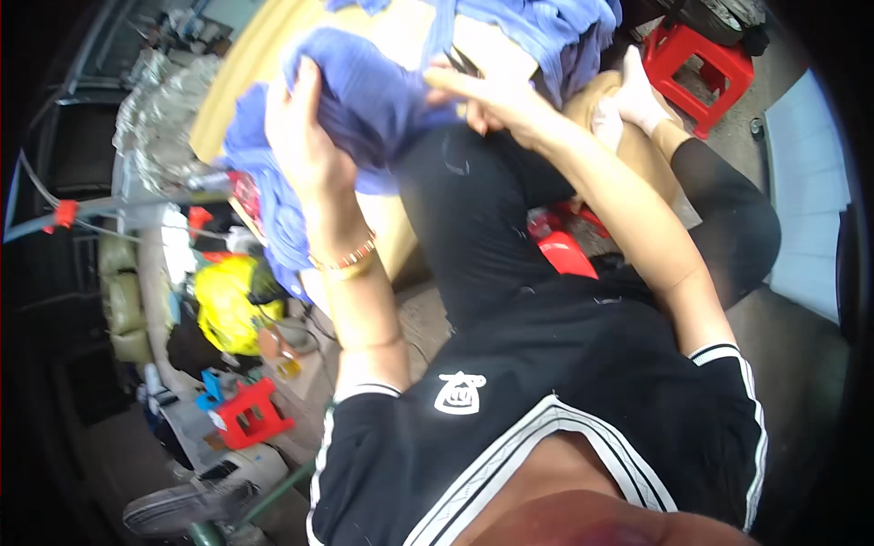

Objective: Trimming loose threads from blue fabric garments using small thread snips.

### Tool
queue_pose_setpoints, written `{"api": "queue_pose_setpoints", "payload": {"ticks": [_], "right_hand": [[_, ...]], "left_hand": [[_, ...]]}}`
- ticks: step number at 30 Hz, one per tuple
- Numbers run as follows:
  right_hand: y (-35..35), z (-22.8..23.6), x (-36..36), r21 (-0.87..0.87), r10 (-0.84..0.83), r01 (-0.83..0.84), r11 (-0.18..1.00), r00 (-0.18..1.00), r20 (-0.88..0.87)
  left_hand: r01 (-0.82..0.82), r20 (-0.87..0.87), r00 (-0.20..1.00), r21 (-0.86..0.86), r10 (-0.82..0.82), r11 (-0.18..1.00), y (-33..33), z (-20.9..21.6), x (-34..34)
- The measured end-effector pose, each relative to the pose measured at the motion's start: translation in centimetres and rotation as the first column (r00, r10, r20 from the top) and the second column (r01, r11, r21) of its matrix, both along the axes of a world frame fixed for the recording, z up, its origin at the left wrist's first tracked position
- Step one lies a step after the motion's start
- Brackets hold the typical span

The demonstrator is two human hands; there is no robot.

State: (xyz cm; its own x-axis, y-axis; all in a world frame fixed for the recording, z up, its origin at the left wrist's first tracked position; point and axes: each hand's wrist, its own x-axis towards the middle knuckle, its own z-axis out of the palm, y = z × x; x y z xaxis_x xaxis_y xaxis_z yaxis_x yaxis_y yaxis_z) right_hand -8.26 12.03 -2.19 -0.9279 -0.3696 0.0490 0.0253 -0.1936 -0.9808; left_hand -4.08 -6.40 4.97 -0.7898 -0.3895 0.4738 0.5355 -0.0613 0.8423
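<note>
Blue-violet cloth [364, 82] is bunched over my raised knee and the pale yellow surface beyond it. My left hand [309, 146] is closed on the left side of this cloth, thumb up, and lifts a fold of it. At the right edge of the fold is my right hand [487, 100], its fingers curled around a small dark pointed tool [464, 62]. Blur and glare hide the tool's exact kind. Whether its tip touches the cloth, I cannot tell. More of the same cloth [564, 27] lies heaped at the far side.
A red plastic stool [701, 77] stands at the far right, near my bare foot [637, 91]. On the left are crumpled clear plastic [168, 118], a yellow bag [232, 305], another red stool [253, 414] and a grey shoe [182, 505]. A pale panel [810, 191] rises at right.
</note>
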Motion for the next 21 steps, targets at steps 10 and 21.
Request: {"api": "queue_pose_setpoints", "payload": {"ticks": [10,21], "right_hand": [[-1.1,-4.5,-1.2,-0.202,0.188,-0.138,0.97,0.948,0.255],[3.7,1.5,-6.6,-0.492,0.201,-0.043,0.87,0.941,0.272]], "left_hand": [[0.283,0.146,0.95,-0.03,-0.276,0.959,6.1,0.7,2.9],[-0.169,-0.013,0.986,-0.088,0.169,0.982,-1.7,7.2,0.9]]}}
